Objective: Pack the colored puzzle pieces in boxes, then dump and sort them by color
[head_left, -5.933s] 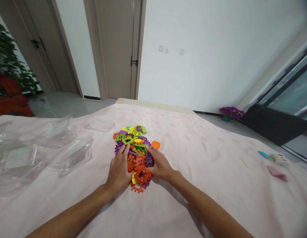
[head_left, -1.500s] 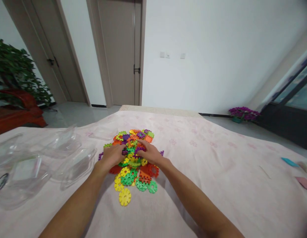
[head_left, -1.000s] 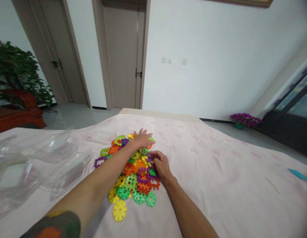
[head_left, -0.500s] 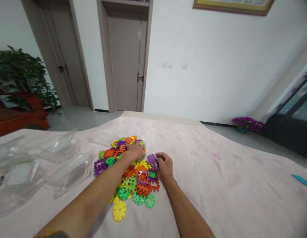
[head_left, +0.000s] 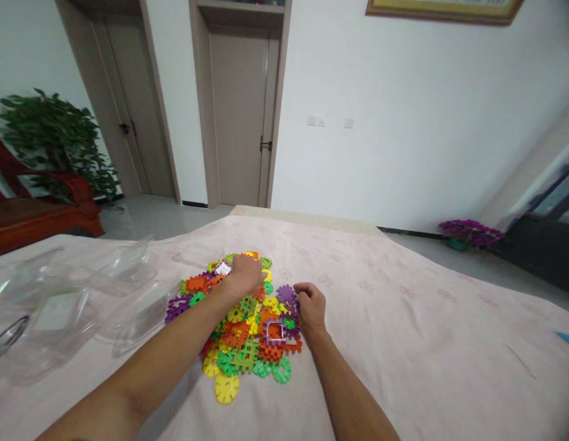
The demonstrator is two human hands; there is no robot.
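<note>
A heap of colourful plastic interlocking pieces [head_left: 245,355] lies on the cloth, with square notched frames and round notched discs in orange, yellow, green and purple. My left hand [head_left: 246,274] is on the far part of the heap, knuckles up and fingers curled down, so anything in its grip is hidden. A small whitish grid-patterned patch [head_left: 223,268] shows just left of it. At the heap's right edge rests my right hand [head_left: 312,308], its fingers curled in beside a purple notched disc [head_left: 285,294]. Whether it grips a piece is hidden.
Clear plastic containers [head_left: 141,315] stand to the left of the heap, with a dark-rimmed shiny object [head_left: 11,337] at the far left. A thin stick [head_left: 520,360] and a blue object [head_left: 568,340] lie right on the pink patterned cloth [head_left: 403,343].
My left hand has gone from spread fingers on the heap to a curled shape, slightly higher. The whitish patch has come into sight beside it. My right hand keeps its place by the heap.
</note>
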